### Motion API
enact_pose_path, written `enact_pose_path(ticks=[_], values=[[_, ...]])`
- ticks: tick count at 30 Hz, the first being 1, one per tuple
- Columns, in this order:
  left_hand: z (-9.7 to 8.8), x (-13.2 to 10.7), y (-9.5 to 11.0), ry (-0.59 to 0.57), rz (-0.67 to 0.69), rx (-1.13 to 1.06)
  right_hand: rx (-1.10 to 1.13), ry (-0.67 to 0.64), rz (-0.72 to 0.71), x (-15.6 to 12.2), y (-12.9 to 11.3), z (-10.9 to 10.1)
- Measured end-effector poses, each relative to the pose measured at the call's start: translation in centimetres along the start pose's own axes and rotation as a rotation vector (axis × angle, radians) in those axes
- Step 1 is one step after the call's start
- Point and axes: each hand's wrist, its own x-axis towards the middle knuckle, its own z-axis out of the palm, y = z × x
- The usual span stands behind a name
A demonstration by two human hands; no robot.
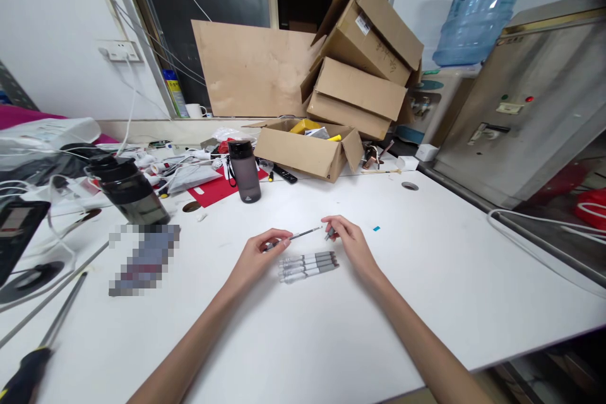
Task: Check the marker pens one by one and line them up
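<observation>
Between the thumb and fingers of my left hand [259, 251] is a pen barrel with a thin dark refill [304, 233] sticking out of it toward the right. My right hand [351, 243] pinches a short grey pen grip [330, 233] close to the refill's tip, apart from it. Just below both hands, several clear-and-white pens [307, 265] with grey grips lie side by side in a row on the white table [284, 341]. A small blue scrap [376, 228] lies to the right of my right hand.
A dark bottle [245, 173] stands behind my hands, near an open cardboard box [303, 150]. On the left are a black bottle [130, 192], a blurred-out object [146, 262], a screwdriver [61, 312] and tangled cables. A metal cabinet [530, 107] borders the table's right side.
</observation>
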Motion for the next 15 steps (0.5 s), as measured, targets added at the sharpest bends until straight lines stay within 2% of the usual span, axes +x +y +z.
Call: enact_pose_path(ticks=[6,15], values=[[-0.14,0.15,-0.27,0.024,-0.011,0.000,0.100,0.099,-0.074,0.49,0.49,-0.34],[0.12,0.13,-0.31,0.028,0.004,0.004,0.128,0.100,-0.051,0.43,0.57,-0.20]])
